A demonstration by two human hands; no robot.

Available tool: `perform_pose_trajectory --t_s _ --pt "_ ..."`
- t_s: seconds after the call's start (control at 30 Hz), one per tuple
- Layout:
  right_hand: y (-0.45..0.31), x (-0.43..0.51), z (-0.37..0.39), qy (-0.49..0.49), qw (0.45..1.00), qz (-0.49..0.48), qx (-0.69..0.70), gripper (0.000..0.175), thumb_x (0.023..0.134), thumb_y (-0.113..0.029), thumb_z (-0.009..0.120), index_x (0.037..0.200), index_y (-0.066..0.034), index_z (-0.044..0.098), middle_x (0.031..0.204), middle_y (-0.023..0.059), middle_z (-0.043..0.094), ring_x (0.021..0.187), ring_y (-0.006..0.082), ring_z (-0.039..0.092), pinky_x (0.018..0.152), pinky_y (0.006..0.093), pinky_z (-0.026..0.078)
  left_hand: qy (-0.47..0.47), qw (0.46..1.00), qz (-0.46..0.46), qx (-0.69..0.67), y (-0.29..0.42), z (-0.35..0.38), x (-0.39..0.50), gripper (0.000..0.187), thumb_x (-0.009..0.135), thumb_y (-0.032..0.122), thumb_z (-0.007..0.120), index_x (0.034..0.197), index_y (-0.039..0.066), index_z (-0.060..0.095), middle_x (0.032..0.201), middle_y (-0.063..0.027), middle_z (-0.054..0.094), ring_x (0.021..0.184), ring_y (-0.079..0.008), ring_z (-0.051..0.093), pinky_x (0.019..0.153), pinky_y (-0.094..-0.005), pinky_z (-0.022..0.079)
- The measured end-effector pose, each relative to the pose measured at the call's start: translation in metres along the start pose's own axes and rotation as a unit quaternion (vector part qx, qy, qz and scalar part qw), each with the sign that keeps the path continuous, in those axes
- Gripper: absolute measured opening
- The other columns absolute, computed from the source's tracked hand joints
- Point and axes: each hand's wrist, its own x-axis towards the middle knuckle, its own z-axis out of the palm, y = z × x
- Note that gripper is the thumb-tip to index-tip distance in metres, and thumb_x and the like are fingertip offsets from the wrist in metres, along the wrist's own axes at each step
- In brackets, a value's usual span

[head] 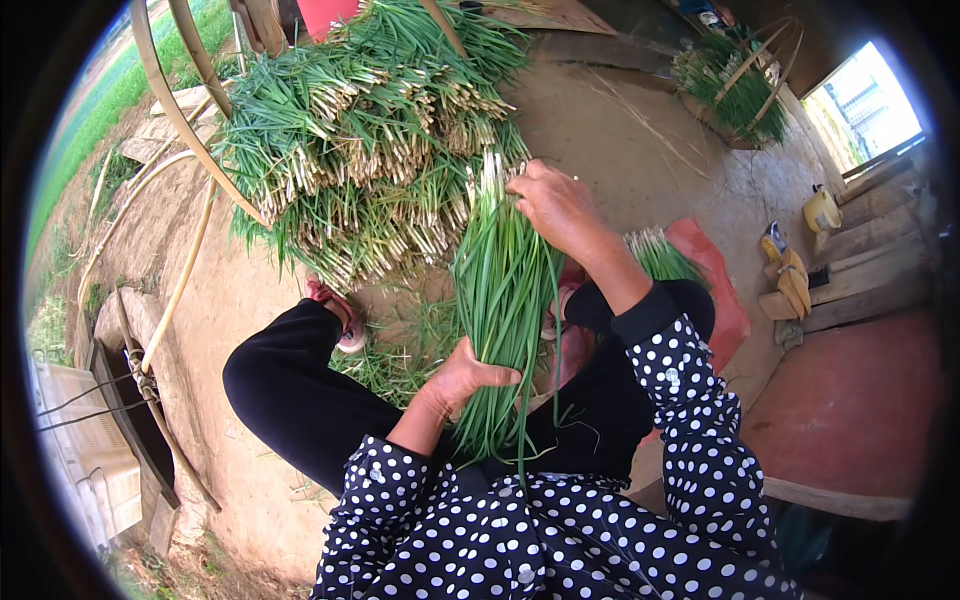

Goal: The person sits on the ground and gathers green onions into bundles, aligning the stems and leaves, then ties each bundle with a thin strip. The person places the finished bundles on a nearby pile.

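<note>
A large bunch of long green leafy stalks with white root ends, like garlic chives (504, 277), lies upright over my lap, its white ends pointing away from me. My left hand (471, 377) is wrapped around the leaves at the lower part, with the thumb across the front. At the top, my right hand (551, 199) is bent beside the white ends, its fingertips against the stalks; whether it pinches any is hidden. Just beyond the bunch rises a big pile of the same greens (360, 150). A smaller bundle (660, 255) lies by my right knee on a red sheet (712, 292).
Bent wooden hoops (176, 112) arch over the pile's left side. Loose leaf scraps (390, 367) litter the ground between my feet. A basket of greens (731, 90) stands at the back right. Further right are a yellow container (822, 210) and wooden planks (862, 277). A pale crate (90, 442) is at left.
</note>
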Motion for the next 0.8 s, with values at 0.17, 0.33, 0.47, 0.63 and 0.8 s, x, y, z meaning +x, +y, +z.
perform_pose_trajectory --t_s 0.17,0.33,0.47,0.63,0.8 --pt "0.018 0.011 -0.008 -0.083 0.989 -0.122 -0.004 0.015 0.076 -0.013 0.072 0.088 -0.0107 0.064 0.092 0.0077 0.052 0.099 0.0276 0.056 0.08 0.043 0.049 -0.018 0.999 0.02 -0.019 0.0 0.0 -0.001 0.062 0.063 -0.002 0.077 0.122 0.001 0.056 0.107 -0.0043 0.065 0.096 -0.0174 0.062 0.087 -0.0335 0.052" --pt "0.037 0.022 -0.015 -0.168 0.969 -0.179 0.041 0.014 0.075 -0.013 0.071 0.085 -0.0092 0.063 0.092 0.0056 0.055 0.094 0.0271 0.058 0.079 0.0418 0.048 -0.024 0.999 0.023 0.005 -0.002 -0.001 0.001 0.062 0.062 -0.002 0.076 0.121 0.001 0.056 0.106 -0.005 0.065 0.094 -0.0185 0.063 0.088 -0.0331 0.052" --pt "0.041 0.022 -0.017 -0.175 0.972 -0.041 0.149 0.016 0.079 -0.018 0.068 0.086 -0.0073 0.058 0.087 0.0093 0.065 0.086 0.0326 0.063 0.076 0.0459 0.049 -0.014 1.0 0.011 0.001 -0.005 -0.004 0.003 0.061 0.063 -0.003 0.075 0.121 0.001 0.056 0.105 -0.0061 0.066 0.093 -0.0196 0.064 0.087 -0.0337 0.053" --pt "0.033 0.011 0.019 -0.001 0.998 0.046 -0.047 0.015 0.089 -0.017 0.055 0.097 -0.0063 0.048 0.084 0.0182 0.066 0.075 0.0402 0.065 0.067 0.0534 0.049 -0.017 1.0 -0.005 -0.022 -0.01 -0.006 0.008 0.06 0.063 -0.004 0.074 0.12 0.001 0.056 0.105 -0.0078 0.066 0.092 -0.0209 0.065 0.083 -0.036 0.054" --pt "0.087 0.03 0.007 0.168 0.891 0.278 0.317 0.021 0.094 -0.023 0.053 0.097 -0.0023 0.047 0.075 0.0181 0.065 0.067 0.0385 0.064 0.061 0.0487 0.05 -0.006 0.998 -0.017 -0.061 -0.008 -0.01 0.007 0.062 0.063 -0.006 0.073 0.122 0.001 0.055 0.105 -0.0086 0.066 0.091 -0.021 0.066 0.081 -0.036 0.056"
